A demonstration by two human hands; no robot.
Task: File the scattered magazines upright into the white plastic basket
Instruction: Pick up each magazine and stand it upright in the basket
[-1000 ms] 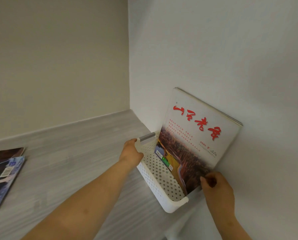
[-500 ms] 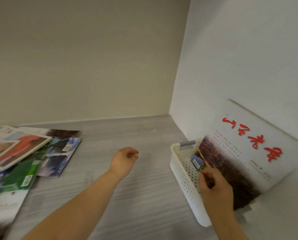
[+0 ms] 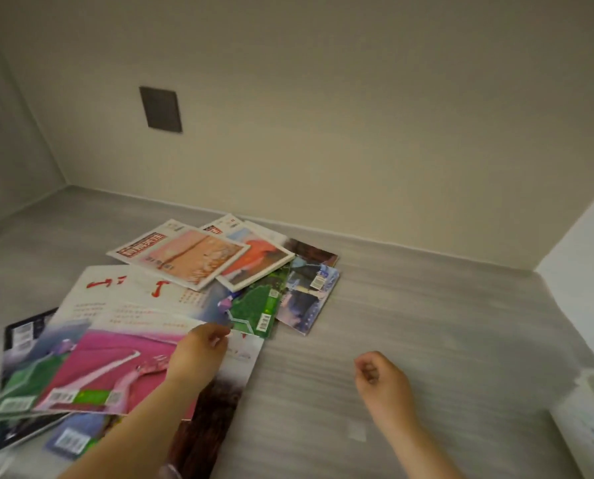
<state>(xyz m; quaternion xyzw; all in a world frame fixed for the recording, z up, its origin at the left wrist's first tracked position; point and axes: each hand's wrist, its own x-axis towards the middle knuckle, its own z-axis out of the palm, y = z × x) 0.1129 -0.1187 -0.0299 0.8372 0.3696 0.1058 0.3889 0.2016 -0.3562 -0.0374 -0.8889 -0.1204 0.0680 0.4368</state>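
Left hand [image 3: 198, 354] is laid on the near-left pink magazine [image 3: 116, 361], fingers curled, grip cannot be told, while the right hand [image 3: 381, 378] is held loosely curled, empty, left of the white basket [image 3: 582, 433].

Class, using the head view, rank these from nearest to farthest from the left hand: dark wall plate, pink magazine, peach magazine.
1. pink magazine, under the left hand, near side of the pile.
2. peach magazine, farther back, top of the pile.
3. dark wall plate, up on the back wall.
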